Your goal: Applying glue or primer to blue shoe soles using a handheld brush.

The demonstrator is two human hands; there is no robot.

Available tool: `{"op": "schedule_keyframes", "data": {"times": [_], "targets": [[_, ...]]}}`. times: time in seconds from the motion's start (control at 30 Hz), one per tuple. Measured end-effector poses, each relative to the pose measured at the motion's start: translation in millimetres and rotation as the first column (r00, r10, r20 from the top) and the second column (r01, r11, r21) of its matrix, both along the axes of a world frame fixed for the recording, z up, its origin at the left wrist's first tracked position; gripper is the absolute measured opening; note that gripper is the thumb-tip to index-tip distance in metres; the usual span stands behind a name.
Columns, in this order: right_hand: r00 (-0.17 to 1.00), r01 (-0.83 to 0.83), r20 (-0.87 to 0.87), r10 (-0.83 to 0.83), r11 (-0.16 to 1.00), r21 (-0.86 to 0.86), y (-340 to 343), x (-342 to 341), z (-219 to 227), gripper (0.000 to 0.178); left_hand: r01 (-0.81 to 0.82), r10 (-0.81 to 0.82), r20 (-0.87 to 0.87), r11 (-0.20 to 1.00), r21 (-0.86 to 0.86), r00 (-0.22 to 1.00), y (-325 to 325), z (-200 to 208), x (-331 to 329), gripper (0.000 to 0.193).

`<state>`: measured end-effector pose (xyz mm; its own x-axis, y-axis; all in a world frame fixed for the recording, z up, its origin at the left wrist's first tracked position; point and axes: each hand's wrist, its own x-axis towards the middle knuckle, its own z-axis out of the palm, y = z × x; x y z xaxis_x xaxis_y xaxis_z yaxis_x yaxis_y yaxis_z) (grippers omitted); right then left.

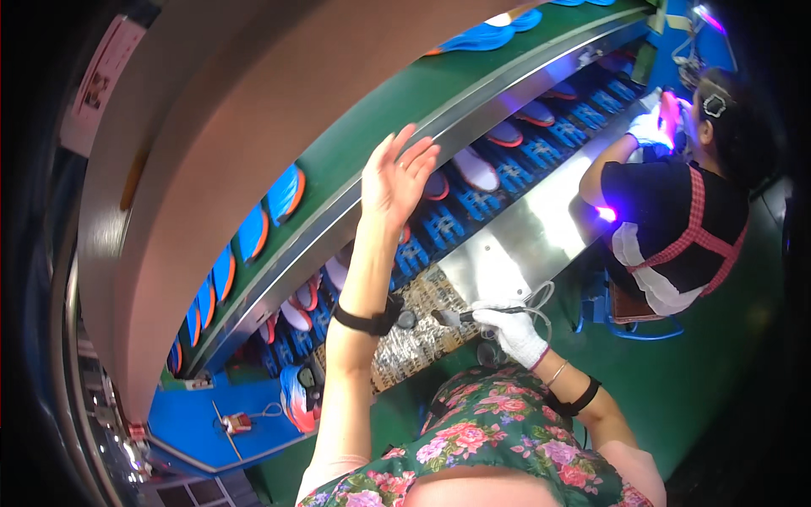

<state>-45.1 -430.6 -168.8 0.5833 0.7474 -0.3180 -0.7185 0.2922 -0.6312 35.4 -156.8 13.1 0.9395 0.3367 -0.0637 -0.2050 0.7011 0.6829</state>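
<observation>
My left hand [397, 182], bare, is raised over the metal edge between the two conveyor levels, its fingers stretched and apart, holding nothing. In a white glove, my right hand [513, 331] grips a brush [465, 316] with a dark tip and a dark handle, pointing left. A thin clear tube [545, 304] loops from the handle's rear. Below the brush is a work ledge [414, 338] covered with wrinkled tape and film. A small round dark object [406, 319] stands on it near my left wrist band.
Blue soles with orange rims [287, 193] line the upper green belt [338, 144]. Shoe parts [476, 169] sit among blue holders [443, 224] on the lower line. A seated co-worker [676, 211] is at the right. A colourful shoe [297, 397] is by a blue table [194, 427].
</observation>
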Motion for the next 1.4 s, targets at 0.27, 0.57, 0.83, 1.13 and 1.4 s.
{"op": "schedule_keyframes", "data": {"times": [0.27, 0.57, 0.83, 1.13, 1.4], "targets": [[0.980, 0.179, -0.075, -0.183, 0.983, -0.048, -14.8, 26.1, -14.4, 0.017, 0.082, 0.170, -0.123, 0.230, 0.970, 0.978, -24.4, 2.9, 262.1, 0.072], [0.973, 0.212, -0.056, -0.222, 0.966, -0.150, -50.6, 42.9, 2.7, 0.019, 0.290, 0.590, -0.103, -0.232, 0.928, 0.801, 3.0, -22.8, 369.9, 0.082], [0.992, 0.119, -0.054, -0.117, 0.992, 0.045, -38.8, 46.1, -1.9, 0.021, -0.360, 0.421, 0.006, 0.768, 0.529, 0.907, 69.0, -18.3, 281.5, 0.040], [0.997, 0.062, 0.045, -0.057, 0.989, -0.136, -14.0, 48.1, -5.3, 0.018, -0.211, 0.199, 0.079, 0.957, 0.198, 0.977, 46.6, -31.3, -5.3, 0.066], [0.953, 0.131, 0.276, -0.121, 0.991, -0.016, -8.3, 63.4, 48.0, 0.014, -0.232, 0.252, -0.092, 0.955, 0.184, 0.963, -21.6, -74.0, -181.4, 0.083]]}}
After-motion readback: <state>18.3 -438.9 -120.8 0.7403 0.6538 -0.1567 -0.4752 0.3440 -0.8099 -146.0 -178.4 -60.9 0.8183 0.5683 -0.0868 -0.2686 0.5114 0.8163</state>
